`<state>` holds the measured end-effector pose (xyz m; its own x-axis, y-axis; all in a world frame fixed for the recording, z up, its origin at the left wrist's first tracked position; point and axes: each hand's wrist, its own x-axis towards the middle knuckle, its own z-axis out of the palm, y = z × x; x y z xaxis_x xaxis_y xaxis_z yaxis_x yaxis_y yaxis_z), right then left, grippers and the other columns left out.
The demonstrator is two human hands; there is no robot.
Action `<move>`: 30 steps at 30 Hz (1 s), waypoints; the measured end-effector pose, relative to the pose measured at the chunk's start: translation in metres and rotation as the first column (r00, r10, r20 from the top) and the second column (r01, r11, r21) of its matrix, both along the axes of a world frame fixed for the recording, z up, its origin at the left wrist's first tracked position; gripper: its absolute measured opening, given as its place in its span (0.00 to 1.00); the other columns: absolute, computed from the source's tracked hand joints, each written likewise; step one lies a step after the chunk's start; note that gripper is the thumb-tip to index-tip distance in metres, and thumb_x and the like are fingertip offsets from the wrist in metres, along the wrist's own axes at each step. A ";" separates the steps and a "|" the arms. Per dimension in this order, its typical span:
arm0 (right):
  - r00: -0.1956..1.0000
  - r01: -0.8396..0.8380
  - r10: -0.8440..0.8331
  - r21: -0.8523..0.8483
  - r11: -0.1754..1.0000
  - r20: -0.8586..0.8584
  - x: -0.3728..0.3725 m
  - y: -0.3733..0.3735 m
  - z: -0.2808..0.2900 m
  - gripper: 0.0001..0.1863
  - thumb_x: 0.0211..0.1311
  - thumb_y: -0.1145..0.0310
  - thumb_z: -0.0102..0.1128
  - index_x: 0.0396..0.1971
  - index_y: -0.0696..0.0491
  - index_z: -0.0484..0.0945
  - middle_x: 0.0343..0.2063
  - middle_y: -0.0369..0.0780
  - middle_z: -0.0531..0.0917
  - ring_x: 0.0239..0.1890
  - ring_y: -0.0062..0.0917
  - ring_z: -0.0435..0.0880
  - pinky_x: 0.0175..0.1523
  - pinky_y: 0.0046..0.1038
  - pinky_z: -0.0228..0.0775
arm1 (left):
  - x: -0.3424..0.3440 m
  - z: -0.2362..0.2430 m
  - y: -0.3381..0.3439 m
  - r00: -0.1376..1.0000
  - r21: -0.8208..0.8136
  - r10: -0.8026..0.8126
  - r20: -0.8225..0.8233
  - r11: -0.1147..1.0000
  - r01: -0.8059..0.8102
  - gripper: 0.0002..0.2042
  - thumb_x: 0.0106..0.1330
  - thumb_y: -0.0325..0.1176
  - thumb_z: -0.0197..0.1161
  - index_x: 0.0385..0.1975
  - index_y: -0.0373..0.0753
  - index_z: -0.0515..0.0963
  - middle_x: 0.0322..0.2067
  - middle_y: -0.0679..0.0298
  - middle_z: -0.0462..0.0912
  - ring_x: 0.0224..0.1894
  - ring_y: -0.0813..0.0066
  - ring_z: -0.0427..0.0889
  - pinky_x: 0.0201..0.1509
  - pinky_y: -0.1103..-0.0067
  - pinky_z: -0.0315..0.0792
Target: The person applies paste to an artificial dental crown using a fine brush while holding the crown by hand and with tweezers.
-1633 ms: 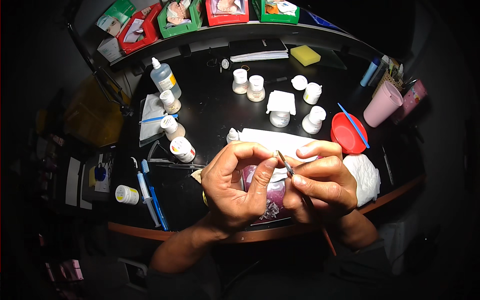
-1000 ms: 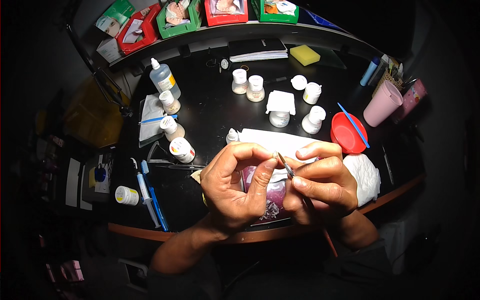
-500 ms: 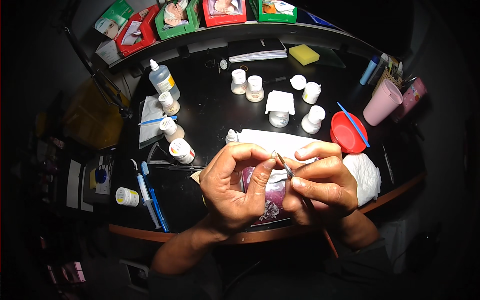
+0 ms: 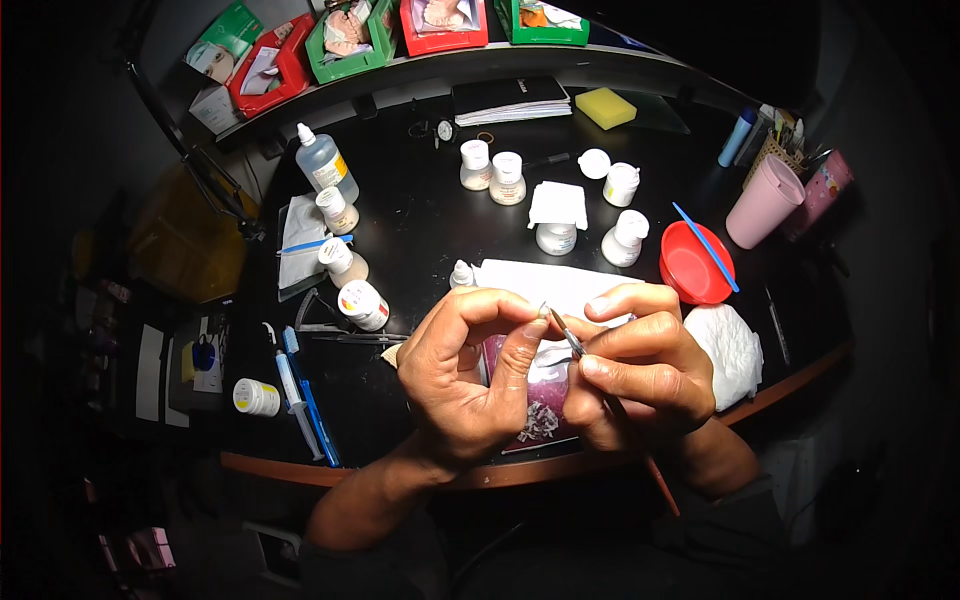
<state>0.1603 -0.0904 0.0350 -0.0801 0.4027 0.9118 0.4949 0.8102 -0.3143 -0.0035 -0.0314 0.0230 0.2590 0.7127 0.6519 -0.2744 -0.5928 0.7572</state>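
At centre frame, pinching a tiny pale piece (image 4: 543, 310) in the left hand (image 4: 465, 365); gripping a fine brush (image 4: 567, 334) in the right hand (image 4: 645, 362), tip-first close to the piece; seemingly mid-brushwork, not yet finished, with the amount left unclear.

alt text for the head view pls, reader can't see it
The left hand pinches a tiny piece while the right hand holds a brush, tip close to it. On the black desk are white-capped bottles, a red bowl with a blue stick across it, and a pink cup.
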 end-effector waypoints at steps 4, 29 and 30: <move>1.000 0.004 -0.004 0.006 1.000 -0.005 -0.001 0.001 -0.001 0.14 0.50 0.77 0.77 0.37 0.57 0.84 0.32 0.42 0.84 0.46 0.39 0.84 0.48 0.35 0.81 | 0.000 0.000 0.001 1.000 0.015 0.009 0.023 1.000 -0.009 0.07 0.65 0.14 0.65 0.40 0.28 0.77 0.37 0.57 0.83 0.40 0.72 0.88 0.45 0.80 0.81; 1.000 -0.002 0.002 0.002 1.000 -0.004 -0.001 0.000 0.000 0.15 0.47 0.80 0.76 0.36 0.58 0.83 0.32 0.42 0.83 0.46 0.40 0.85 0.48 0.37 0.82 | -0.001 -0.001 0.002 1.000 0.031 0.009 -0.008 0.999 -0.009 0.06 0.68 0.16 0.63 0.41 0.30 0.75 0.39 0.60 0.80 0.40 0.80 0.83 0.47 0.84 0.75; 1.000 -0.006 0.006 -0.001 1.000 -0.001 -0.001 0.000 0.000 0.15 0.46 0.80 0.76 0.36 0.58 0.83 0.32 0.42 0.83 0.46 0.40 0.85 0.48 0.37 0.82 | -0.001 -0.002 0.002 1.000 0.039 0.011 -0.006 0.999 -0.011 0.06 0.68 0.16 0.63 0.41 0.30 0.75 0.39 0.60 0.80 0.40 0.80 0.83 0.47 0.84 0.75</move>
